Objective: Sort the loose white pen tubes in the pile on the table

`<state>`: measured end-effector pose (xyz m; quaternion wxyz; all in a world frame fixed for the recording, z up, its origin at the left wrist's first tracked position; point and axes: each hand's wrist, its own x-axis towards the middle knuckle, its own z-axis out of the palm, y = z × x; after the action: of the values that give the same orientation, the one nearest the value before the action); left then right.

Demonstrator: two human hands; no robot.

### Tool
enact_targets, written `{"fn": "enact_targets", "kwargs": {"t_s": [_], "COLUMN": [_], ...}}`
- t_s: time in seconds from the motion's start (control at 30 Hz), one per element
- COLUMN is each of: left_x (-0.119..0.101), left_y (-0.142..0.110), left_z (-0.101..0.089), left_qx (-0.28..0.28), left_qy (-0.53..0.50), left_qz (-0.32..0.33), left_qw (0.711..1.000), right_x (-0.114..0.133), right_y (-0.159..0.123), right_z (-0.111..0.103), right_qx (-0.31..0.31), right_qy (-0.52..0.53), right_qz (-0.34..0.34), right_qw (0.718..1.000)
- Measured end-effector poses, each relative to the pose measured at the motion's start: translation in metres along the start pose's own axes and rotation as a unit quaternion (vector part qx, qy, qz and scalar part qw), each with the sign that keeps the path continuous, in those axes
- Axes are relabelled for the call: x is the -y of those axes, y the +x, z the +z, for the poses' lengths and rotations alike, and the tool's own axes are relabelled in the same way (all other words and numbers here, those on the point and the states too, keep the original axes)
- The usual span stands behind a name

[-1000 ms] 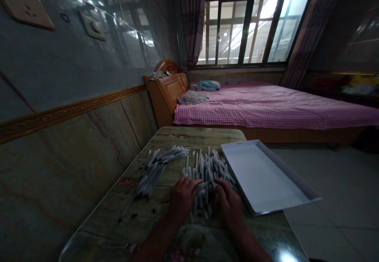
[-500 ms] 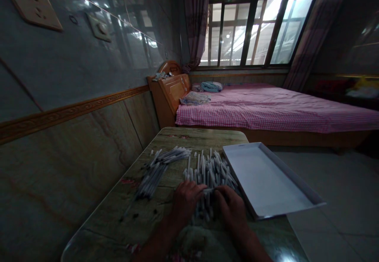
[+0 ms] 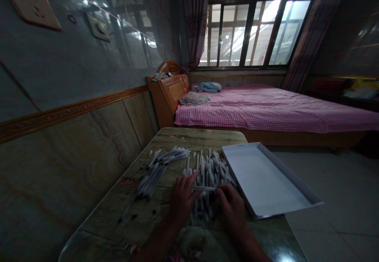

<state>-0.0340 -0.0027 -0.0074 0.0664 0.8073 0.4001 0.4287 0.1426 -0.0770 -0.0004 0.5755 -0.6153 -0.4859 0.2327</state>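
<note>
My right hand (image 3: 232, 203) pinches one end of a slim white pen (image 3: 207, 188), held level above a pile of similar white pens (image 3: 211, 171). My left hand (image 3: 182, 196) is open at its other end, thumb and forefinger apart with the pen's end between them. A small white piece, perhaps a cap, shows near the left thumb; whether the thumb touches it I cannot tell. Left of my hands lies a bundle of thin, dark-tipped pens or refills (image 3: 151, 180). Behind it, more white-ended ones (image 3: 174, 155) lie slanted.
A shallow white box lid (image 3: 260, 179) sits at the table's right, overhanging its edge. Small dark bits (image 3: 134, 216) lie on the patterned table (image 3: 201, 133). The tiled wall (image 3: 118, 143) borders the left side. A bed (image 3: 266, 108) stands beyond the table.
My left thumb and fingers have spread apart from their grip on the pen, and more of its length shows. My right hand stays at its end.
</note>
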Motion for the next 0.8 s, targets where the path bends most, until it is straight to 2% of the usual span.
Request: {"fn": "enact_targets", "kwargs": {"t_s": [0.07,0.13,0.23,0.3,0.37,0.43,0.6,0.8], "left_x": [0.005,0.006,-0.001,-0.012,-0.021,-0.027,-0.028,-0.029], "left_y": [0.001,0.002,0.004,0.005,0.006,0.006,0.006,0.009], "left_z": [0.005,0.010,0.012,0.011,0.009,0.008,0.009,0.008], "left_qx": [-0.078,-0.114,-0.066,-0.024,-0.009,-0.007,-0.010,-0.035], "left_qy": [-0.113,-0.247,-0.428,-0.516,-0.570,-0.590,-0.593,-0.586], "left_qz": [-0.111,-0.218,-0.322,-0.352,-0.364,-0.364,-0.363,-0.387], "left_qw": [0.984,0.937,0.842,0.780,0.736,0.721,0.719,0.711], "right_x": [0.000,-0.001,-0.003,-0.003,-0.002,-0.001,-0.003,-0.001], "right_y": [0.002,0.005,0.005,0.003,0.001,0.000,-0.002,-0.005], "right_z": [-0.001,-0.001,0.001,0.004,0.007,0.009,0.012,0.010], "right_qx": [-0.035,-0.064,-0.070,-0.050,-0.027,-0.008,0.015,0.021], "right_qy": [0.041,0.080,0.119,0.122,0.120,0.120,0.111,0.049], "right_qz": [0.022,0.048,0.078,0.078,0.070,0.066,0.069,0.030], "right_qw": [0.998,0.994,0.987,0.988,0.990,0.990,0.991,0.998]}}
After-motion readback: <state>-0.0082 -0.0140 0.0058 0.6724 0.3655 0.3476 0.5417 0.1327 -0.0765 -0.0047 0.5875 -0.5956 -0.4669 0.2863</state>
